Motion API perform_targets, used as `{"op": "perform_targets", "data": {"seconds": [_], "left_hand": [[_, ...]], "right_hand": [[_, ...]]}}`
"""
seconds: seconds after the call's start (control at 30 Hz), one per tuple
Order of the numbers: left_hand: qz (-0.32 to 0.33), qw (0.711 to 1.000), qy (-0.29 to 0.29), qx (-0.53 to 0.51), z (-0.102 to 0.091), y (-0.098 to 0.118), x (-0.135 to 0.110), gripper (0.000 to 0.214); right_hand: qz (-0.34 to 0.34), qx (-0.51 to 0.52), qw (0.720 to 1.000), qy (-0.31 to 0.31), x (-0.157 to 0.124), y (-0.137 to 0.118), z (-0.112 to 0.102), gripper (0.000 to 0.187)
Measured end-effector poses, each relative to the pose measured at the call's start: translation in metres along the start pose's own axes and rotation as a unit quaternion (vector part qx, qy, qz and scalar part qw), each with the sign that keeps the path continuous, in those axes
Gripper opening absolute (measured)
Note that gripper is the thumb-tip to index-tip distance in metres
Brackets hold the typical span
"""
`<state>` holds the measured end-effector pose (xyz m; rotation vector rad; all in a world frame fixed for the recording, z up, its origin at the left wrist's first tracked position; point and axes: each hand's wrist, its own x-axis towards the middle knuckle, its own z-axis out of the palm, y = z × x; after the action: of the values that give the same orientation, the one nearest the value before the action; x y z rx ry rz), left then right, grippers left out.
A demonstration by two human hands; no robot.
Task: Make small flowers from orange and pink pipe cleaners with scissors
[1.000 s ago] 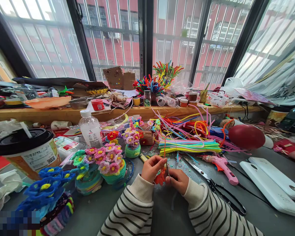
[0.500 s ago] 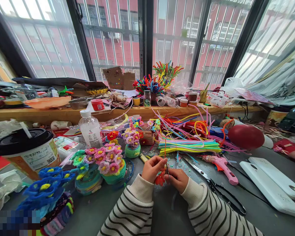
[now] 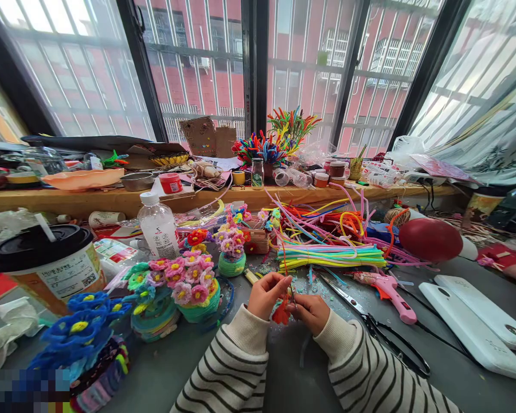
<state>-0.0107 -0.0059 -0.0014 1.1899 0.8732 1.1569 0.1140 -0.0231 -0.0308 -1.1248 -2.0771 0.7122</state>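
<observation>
In the middle, above the grey table, my left hand [image 3: 267, 295] pinches a small orange-red pipe cleaner flower [image 3: 281, 313] whose looped petals hang below the fingers. A thin orange stem [image 3: 284, 259] rises from the fingertips. Close beside it, my right hand [image 3: 311, 312] is closed at the flower's right side, fingertips almost meeting the left ones. A thin, dark, narrow piece [image 3: 292, 293] shows at its fingertips, too small to name. To the left stand pots of finished pipe cleaner flowers: pink ones [image 3: 191, 276] and blue ones [image 3: 82, 324].
Behind my hands lies a bundle of pipe cleaners [image 3: 331, 256]. Black-handled scissors [image 3: 391, 344], a pink glue gun [image 3: 389, 289] and white power-bank-like slabs [image 3: 473, 330] lie to the right. A water bottle [image 3: 158, 226] and a lidded cup [image 3: 64, 269] stand left.
The orange stem has tilted slightly to the left at its top, and the flower has turned a little between my fingers. Both hands stay almost in place.
</observation>
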Motion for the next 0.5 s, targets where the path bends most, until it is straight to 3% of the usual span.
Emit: {"op": "perform_targets", "data": {"seconds": [0.5], "left_hand": [[-0.001,0.999,-0.02,-0.032,-0.0002,-0.002,0.0007,0.025]], "right_hand": [[-0.004,0.009,1.0,0.002,-0.0001,0.0081,0.0035,0.048]]}}
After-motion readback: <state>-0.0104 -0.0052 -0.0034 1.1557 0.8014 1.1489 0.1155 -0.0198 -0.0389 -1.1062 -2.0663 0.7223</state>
